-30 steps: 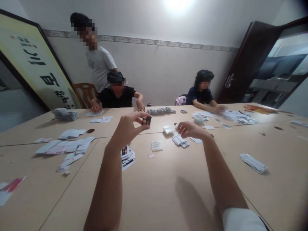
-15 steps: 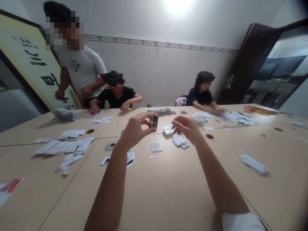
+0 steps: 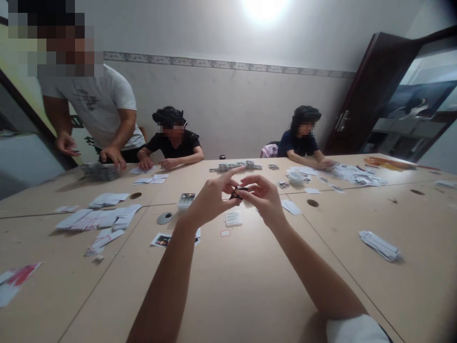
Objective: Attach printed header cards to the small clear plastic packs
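A small dark card [image 3: 236, 193] is pinched between my two hands above the middle of the table [image 3: 228, 276]. My left hand [image 3: 214, 197] grips its left side with thumb and fingers, the index finger stretched out. On the right side, the fingertips of my right hand [image 3: 262, 196] close on the same card. Just below the hands lie a clear case with white pieces [image 3: 233, 218] and a small red-edged label [image 3: 225, 233]. A clear box with a dark picture on top [image 3: 186, 201] stands beyond my left forearm.
White paper packets [image 3: 85, 218] spread over the left side, and a packet bundle [image 3: 380, 246] lies at right. Small stacked packs [image 3: 237, 166] line the far edge. Two people sit across; another person [image 3: 89, 105] leans over a stack at far left.
My right hand has moved left and now grips the card, which has tilted flatter. The standing person has leaned forward and left, hands reaching to the stack.
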`<action>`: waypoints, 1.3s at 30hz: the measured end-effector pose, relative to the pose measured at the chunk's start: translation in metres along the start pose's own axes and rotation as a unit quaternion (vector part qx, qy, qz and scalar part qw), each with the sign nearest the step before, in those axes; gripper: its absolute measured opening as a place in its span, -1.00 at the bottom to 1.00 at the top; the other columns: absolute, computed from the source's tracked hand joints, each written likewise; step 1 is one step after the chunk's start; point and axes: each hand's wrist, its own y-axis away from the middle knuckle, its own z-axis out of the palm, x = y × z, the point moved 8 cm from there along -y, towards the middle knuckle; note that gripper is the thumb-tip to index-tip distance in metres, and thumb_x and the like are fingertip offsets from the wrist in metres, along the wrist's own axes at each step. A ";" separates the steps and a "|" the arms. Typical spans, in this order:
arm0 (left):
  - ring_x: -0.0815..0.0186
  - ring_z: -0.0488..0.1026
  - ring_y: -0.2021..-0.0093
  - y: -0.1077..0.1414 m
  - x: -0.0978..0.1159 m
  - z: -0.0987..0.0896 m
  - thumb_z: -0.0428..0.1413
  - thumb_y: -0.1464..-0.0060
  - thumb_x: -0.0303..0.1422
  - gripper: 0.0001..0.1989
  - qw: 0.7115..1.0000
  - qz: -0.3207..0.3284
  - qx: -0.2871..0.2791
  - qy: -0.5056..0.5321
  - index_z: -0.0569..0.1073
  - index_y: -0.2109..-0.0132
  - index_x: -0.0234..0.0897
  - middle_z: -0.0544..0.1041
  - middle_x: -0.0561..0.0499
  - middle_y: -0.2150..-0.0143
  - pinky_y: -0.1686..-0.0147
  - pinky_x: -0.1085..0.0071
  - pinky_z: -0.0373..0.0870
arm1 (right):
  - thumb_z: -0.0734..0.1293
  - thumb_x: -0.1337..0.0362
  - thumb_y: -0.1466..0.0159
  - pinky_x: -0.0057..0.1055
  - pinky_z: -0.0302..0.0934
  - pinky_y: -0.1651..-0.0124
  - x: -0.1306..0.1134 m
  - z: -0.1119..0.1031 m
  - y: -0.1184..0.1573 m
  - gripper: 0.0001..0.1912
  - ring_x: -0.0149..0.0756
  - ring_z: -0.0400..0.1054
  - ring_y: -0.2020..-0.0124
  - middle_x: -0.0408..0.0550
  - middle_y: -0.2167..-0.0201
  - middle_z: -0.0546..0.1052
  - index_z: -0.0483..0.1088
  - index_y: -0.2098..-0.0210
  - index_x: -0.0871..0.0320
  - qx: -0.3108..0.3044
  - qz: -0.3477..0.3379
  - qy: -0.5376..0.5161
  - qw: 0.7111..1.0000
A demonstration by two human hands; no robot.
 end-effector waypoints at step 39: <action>0.30 0.60 0.27 0.007 -0.025 -0.025 0.37 0.04 -0.41 -0.34 0.982 -0.091 0.079 0.143 0.42 -0.23 -0.19 0.58 -0.08 0.06 0.21 0.35 0.60 | 0.37 0.24 -0.24 -0.36 0.39 0.25 0.010 -0.009 -0.007 -0.94 -0.36 0.45 0.38 -0.18 0.42 0.54 0.46 0.32 0.07 0.018 -0.024 0.052 0.998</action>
